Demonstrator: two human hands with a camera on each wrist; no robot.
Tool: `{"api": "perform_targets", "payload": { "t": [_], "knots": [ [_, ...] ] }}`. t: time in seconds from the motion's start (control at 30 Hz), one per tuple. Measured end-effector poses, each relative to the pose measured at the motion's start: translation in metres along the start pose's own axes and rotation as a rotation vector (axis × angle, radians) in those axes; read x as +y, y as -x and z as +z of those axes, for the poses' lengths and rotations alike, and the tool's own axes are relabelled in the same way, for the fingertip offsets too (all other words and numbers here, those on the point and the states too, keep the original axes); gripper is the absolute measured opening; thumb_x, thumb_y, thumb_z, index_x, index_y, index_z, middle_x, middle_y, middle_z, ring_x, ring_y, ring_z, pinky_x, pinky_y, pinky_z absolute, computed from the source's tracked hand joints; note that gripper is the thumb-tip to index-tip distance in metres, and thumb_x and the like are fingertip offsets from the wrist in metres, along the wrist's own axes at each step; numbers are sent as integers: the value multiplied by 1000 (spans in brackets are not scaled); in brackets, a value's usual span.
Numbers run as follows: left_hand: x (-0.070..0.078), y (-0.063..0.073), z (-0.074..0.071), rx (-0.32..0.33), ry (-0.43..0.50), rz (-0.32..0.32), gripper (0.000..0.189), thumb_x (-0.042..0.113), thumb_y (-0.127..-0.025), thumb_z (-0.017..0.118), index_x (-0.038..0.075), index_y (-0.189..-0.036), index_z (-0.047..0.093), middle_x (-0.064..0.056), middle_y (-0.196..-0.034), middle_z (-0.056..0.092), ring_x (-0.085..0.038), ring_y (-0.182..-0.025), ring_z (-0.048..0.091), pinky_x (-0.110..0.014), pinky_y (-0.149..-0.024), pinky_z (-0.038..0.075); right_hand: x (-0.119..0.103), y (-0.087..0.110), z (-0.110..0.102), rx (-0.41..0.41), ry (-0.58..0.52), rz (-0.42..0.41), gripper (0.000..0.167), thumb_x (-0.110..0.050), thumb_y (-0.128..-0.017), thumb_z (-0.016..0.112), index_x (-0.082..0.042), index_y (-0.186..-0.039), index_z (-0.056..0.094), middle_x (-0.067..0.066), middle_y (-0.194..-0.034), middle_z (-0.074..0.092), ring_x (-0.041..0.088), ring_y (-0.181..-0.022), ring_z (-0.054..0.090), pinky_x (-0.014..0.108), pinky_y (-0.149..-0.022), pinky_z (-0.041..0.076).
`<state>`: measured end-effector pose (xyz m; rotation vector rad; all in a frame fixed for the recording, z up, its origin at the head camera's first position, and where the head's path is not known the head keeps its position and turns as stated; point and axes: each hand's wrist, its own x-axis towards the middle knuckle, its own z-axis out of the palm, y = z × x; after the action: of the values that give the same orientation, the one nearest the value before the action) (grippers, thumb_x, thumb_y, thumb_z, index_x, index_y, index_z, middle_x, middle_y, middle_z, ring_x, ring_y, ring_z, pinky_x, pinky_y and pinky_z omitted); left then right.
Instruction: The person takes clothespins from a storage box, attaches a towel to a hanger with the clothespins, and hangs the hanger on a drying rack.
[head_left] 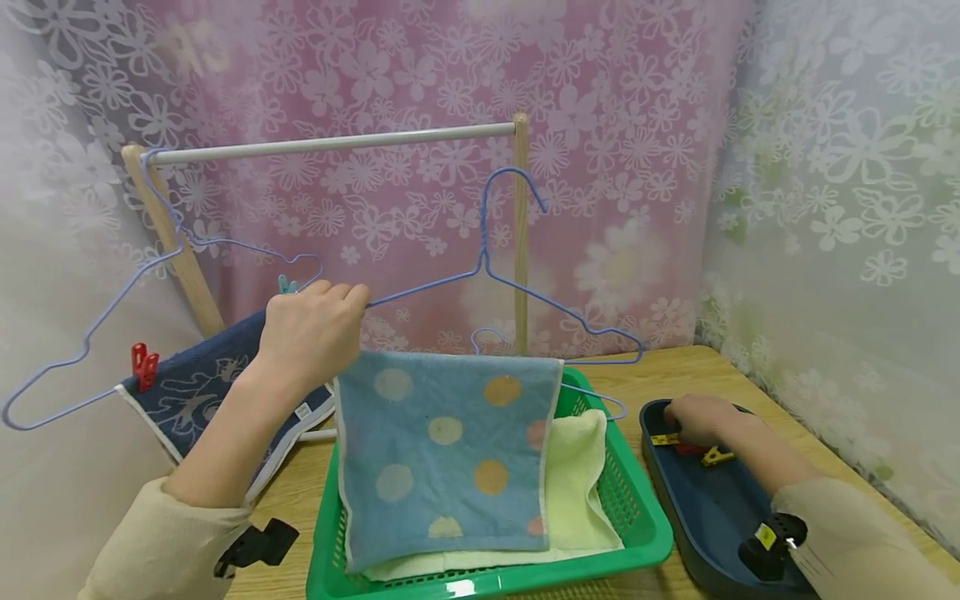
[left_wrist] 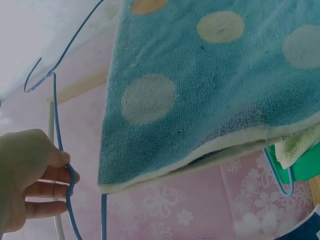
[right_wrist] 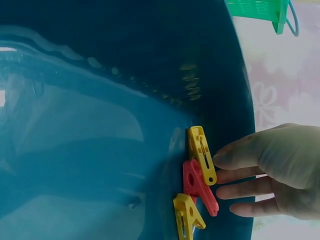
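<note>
Hanging from a blue wire hanger (head_left: 483, 229), a polka-dot towel (head_left: 450, 446) is suspended over the green basket (head_left: 656, 537) at the desk's (head_left: 656, 367) near edge. The left hand (head_left: 315, 333) curls its fingers round the hanger's shoulder. Toward the desk's right edge, the right hand (right_wrist: 285, 170) reaches into a dark blue tray (head_left: 723, 504), fingers slightly parted just beside two yellow clothespins (right_wrist: 202, 155) and a red one (right_wrist: 197, 182). A pale yellow towel (head_left: 573, 475) lies in the basket. Left, a navy towel (head_left: 187, 400) hangs on the rack (head_left: 337, 143), its white tag (head_left: 302, 411) too small to read.
</note>
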<state>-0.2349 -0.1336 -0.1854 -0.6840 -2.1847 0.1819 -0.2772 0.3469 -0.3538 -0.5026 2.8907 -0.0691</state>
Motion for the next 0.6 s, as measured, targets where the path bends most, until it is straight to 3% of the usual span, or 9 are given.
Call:
{"api": "perform_targets", "payload": {
  "t": [0.3, 0.6],
  "knots": [
    [-5, 7, -5, -74, 23, -48, 15, -1, -81, 55, 7, -70, 49, -6, -64, 57, -23, -57, 51, -34, -37, 32, 0, -2, 4, -6, -31, 13, 20, 6, -79, 59, -6, -95, 63, 9, -87, 61, 22, -71, 55, 36, -58, 43],
    [-8, 12, -1, -60, 23, -49, 14, 0, -81, 56, 7, -71, 50, -6, -63, 56, -24, -58, 53, -33, -36, 32, 1, -3, 11, 49, 24, -37, 24, 8, -75, 65, -7, -94, 63, 7, -85, 62, 24, -71, 58, 36, -57, 44]
  ]
}}
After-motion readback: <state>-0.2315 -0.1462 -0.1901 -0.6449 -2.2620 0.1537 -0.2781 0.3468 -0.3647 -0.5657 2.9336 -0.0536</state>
